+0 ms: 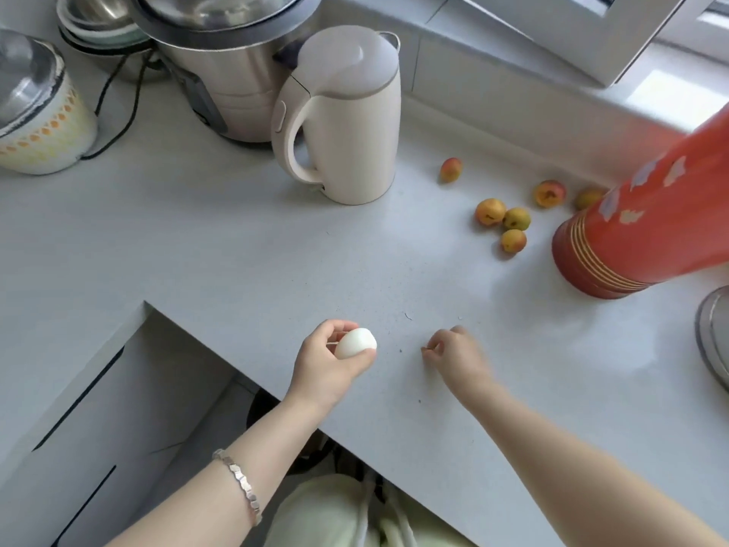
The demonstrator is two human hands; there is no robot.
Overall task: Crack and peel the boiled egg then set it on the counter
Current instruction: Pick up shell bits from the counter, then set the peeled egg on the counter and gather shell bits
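Note:
My left hand (327, 363) holds a white, smooth boiled egg (356, 343) between thumb and fingers, just above the pale grey counter (244, 254) near its front edge. A little to the right, my right hand (453, 351) rests low on the counter with fingertips pinched together; something tiny may be between them, but I cannot make it out. A few small dark specks and shell bits (408, 316) lie on the counter between and beyond the hands.
A cream electric kettle (343, 112) stands behind the hands, with a steel appliance (221, 65) and stacked bowls (98, 25) at the back left. Several apricots (503, 219) and a red thermos (639, 227) lie to the right. A metal lid (714, 337) is at the right edge.

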